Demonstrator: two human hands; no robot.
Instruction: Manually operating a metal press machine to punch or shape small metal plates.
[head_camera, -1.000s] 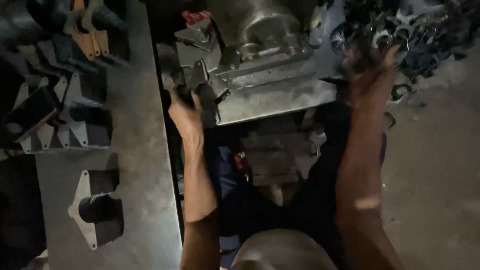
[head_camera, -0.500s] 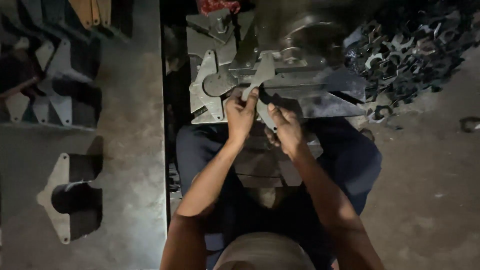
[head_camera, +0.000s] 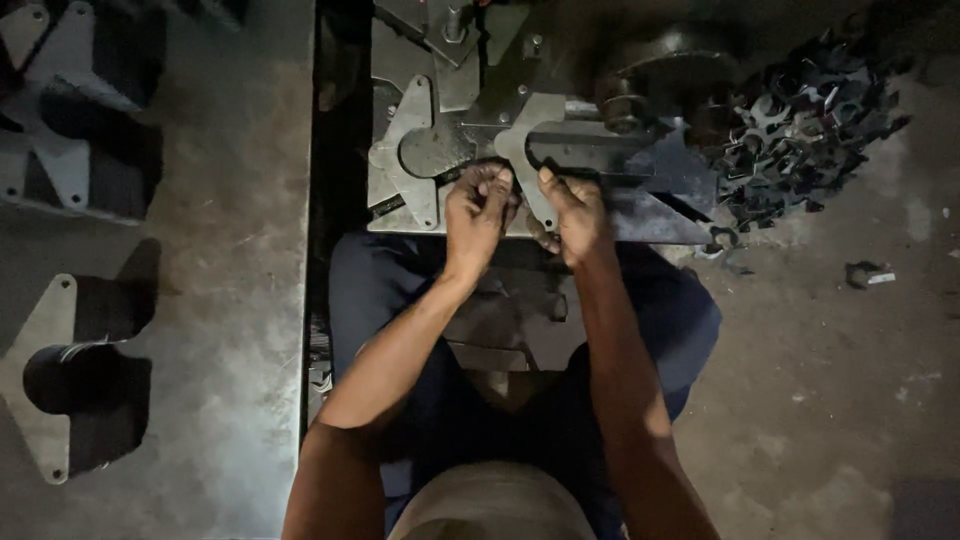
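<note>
Two hands at one flat steel plate on the press bed.

Left hand (head_camera: 478, 205) and right hand (head_camera: 572, 212) both pinch the pale plate (head_camera: 530, 150), which lies on the machine bed (head_camera: 660, 215) just right of a matching blank (head_camera: 405, 160). By my reckoning work is mid-run: a dark heap of stamped pieces (head_camera: 800, 125) sits at the right, while flanged parts (head_camera: 60, 390) stand on the bench at left. No packages, labels or signs show anywhere.
</note>
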